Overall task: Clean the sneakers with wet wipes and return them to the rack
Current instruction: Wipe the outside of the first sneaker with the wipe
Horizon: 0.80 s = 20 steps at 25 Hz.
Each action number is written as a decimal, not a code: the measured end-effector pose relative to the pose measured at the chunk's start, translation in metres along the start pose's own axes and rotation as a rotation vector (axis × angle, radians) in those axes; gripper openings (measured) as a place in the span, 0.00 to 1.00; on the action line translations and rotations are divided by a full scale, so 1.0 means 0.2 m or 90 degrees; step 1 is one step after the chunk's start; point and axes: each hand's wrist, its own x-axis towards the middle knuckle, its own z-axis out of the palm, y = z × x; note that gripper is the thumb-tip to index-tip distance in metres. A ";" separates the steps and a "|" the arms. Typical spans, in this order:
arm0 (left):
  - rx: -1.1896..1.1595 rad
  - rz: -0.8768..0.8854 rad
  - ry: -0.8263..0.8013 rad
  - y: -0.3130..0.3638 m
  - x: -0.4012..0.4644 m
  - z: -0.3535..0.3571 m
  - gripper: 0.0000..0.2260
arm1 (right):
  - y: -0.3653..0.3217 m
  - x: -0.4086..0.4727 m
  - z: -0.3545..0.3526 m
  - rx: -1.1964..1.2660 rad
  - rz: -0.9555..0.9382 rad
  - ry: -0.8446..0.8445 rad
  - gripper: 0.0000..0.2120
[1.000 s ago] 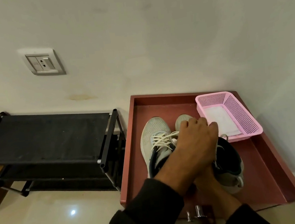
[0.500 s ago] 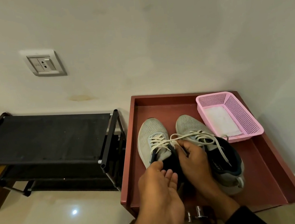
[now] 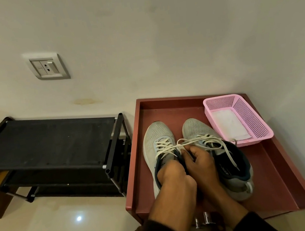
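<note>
Two grey mesh sneakers with navy collars and cream laces lie side by side on a reddish-brown tray-like tabletop (image 3: 281,172). The laces run across from the left sneaker (image 3: 157,139) to the right sneaker (image 3: 230,165). My left hand (image 3: 172,174) grips the collar of the left sneaker, fingers curled over its rim. My right hand (image 3: 199,161) grips the inner collar of the right sneaker, between the two shoes. A pink mesh basket (image 3: 252,118) at the tabletop's back right holds a white wipe (image 3: 227,125).
A black shoe rack (image 3: 51,147) with a fabric top shelf stands to the left against the wall, close to the table's edge. A wall socket (image 3: 48,67) sits above it. Glossy pale floor lies in front of the rack.
My left hand, over the shoes one second ago, drew back open-palmed and now grips the left sneaker's collar. My right hand stays at the right sneaker's collar.
</note>
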 end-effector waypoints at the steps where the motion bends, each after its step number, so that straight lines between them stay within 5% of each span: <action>1: 0.039 0.020 0.008 -0.01 -0.01 0.01 0.11 | 0.00 0.00 0.00 -0.002 0.002 0.000 0.07; 6: 0.199 0.064 -0.017 -0.01 -0.03 0.00 0.10 | 0.00 0.00 -0.02 0.001 -0.005 0.007 0.08; 9: 0.116 0.020 -0.078 0.05 -0.05 -0.04 0.10 | -0.01 0.00 -0.01 -0.027 -0.004 0.021 0.09; 13: 0.073 0.034 -0.034 0.07 -0.03 -0.03 0.20 | -0.05 -0.03 -0.03 -0.078 0.004 0.019 0.08; 20: 0.297 0.117 -0.095 0.16 0.10 -0.04 0.31 | -0.15 -0.14 -0.21 -0.144 0.058 -0.160 0.11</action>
